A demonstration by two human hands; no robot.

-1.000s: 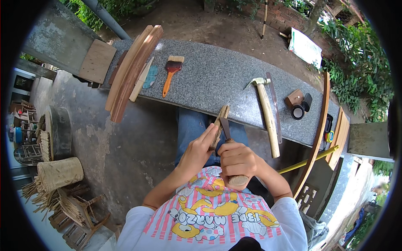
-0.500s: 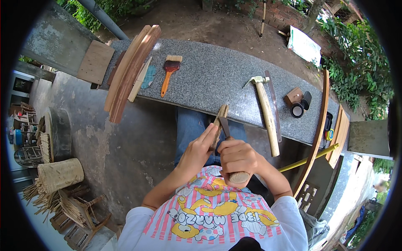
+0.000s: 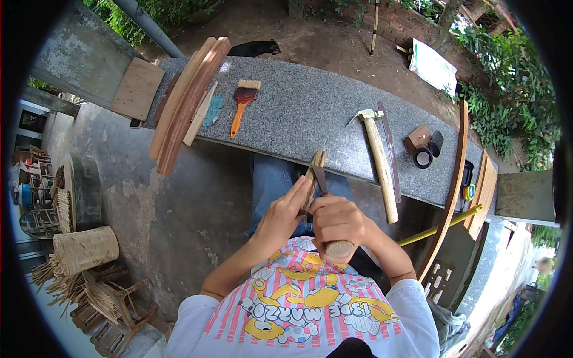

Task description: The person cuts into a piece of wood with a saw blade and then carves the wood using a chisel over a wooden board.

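Observation:
My left hand [image 3: 283,213] is closed around a narrow, rough strip of wood [image 3: 319,159], its fingers stretched along the strip's left side. The strip points away from me, and its far end is at the near edge of the granite-topped bench [image 3: 286,107]. My right hand [image 3: 340,222] grips the thick round wooden handle of a chisel [image 3: 320,180]. Its dark metal blade lies against the right side of the strip, close to the far end. The butt of the handle shows below my right fist, near my shirt. The strip's lower end is partly hidden between my hands.
A claw hammer [image 3: 376,155] and a thin metal strip [image 3: 390,152] lie to the right, beside a small wooden block [image 3: 417,138]. A paintbrush [image 3: 243,107] and long curved wood pieces [image 3: 194,101] lie left. A dark animal [image 3: 255,48] is beyond the bench. A yellow rod [image 3: 441,225] slants at right.
A dark animal has come into view on the ground beyond the bench's far left edge. My right hand and the handle's butt have shifted very slightly; both grips are unchanged.

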